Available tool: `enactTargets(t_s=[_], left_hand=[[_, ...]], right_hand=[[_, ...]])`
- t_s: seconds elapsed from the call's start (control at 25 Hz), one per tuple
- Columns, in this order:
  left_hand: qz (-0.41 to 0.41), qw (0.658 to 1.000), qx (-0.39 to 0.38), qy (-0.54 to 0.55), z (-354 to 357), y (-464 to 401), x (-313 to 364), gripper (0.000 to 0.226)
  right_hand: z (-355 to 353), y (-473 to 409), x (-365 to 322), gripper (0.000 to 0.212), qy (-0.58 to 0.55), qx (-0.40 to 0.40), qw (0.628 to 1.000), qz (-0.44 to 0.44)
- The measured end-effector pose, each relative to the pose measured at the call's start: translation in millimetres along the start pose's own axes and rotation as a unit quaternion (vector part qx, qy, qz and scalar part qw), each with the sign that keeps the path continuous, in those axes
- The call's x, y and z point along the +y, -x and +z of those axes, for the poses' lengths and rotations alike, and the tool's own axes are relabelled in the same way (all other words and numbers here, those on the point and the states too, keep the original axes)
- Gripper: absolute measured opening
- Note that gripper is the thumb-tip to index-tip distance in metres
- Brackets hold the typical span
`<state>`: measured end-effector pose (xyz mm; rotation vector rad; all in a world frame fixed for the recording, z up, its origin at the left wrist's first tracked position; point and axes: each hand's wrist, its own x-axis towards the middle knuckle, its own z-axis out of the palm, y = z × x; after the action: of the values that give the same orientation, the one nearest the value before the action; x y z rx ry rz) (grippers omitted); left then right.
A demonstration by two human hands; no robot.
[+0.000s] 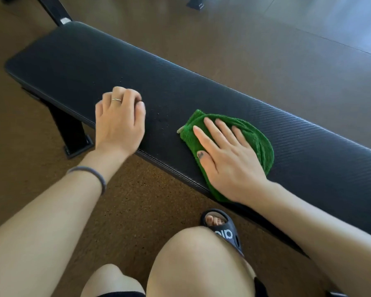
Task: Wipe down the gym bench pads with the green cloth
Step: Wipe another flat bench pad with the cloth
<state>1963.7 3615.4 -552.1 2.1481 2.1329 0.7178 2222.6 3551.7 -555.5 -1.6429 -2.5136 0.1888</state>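
A long black bench pad (90, 61) runs from the upper left to the right edge of the view. On its near half lies the folded green cloth (259, 142), pressed flat under my right hand (227, 155), whose fingers are spread on top of it. The cloth's near corner hangs over the pad's front edge. My left hand (120, 118) rests on the pad to the left of the cloth, fingers curled under, holding nothing. Small specks dot the pad between the two hands.
The bench's black metal leg (71, 129) stands on the brown floor at the left. My knees and a foot in a black slide sandal (225, 230) are close to the bench's front edge. Another black frame foot (195, 4) is at the top.
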Motion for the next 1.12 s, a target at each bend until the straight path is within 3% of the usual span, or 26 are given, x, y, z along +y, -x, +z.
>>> enactTargets(t_s=[0.12,0.24,0.48,0.6,0.76,1.0,1.12], left_hand=[[-0.028,0.999,-0.022,-0.006,10,2,-15,0.024],[-0.021,1.000,-0.016,-0.001,14,4,-15,0.027],[-0.023,0.999,-0.023,0.007,14,3,-22,0.028],[-0.021,0.999,-0.029,0.004,16,0,-22,0.027],[-0.027,0.999,-0.041,0.019,13,-3,-23,0.026],[-0.018,0.997,-0.071,0.008,7,-2,-22,0.030],[-0.019,0.996,-0.089,-0.001,7,-5,-22,0.030]], right_hand=[[-3,-69,11,0.057,0.003,-0.011,1.000,-0.009],[-5,-125,0,0.056,-0.016,-0.014,0.997,0.079],[4,27,-41,0.058,0.021,-0.014,0.998,-0.050],[6,-10,-46,0.058,0.034,-0.013,0.997,-0.069],[16,-56,-76,0.057,0.021,-0.003,0.999,-0.028],[2,82,-10,0.057,0.113,0.015,0.991,-0.073],[7,56,-20,0.057,0.126,0.016,0.988,-0.085]])
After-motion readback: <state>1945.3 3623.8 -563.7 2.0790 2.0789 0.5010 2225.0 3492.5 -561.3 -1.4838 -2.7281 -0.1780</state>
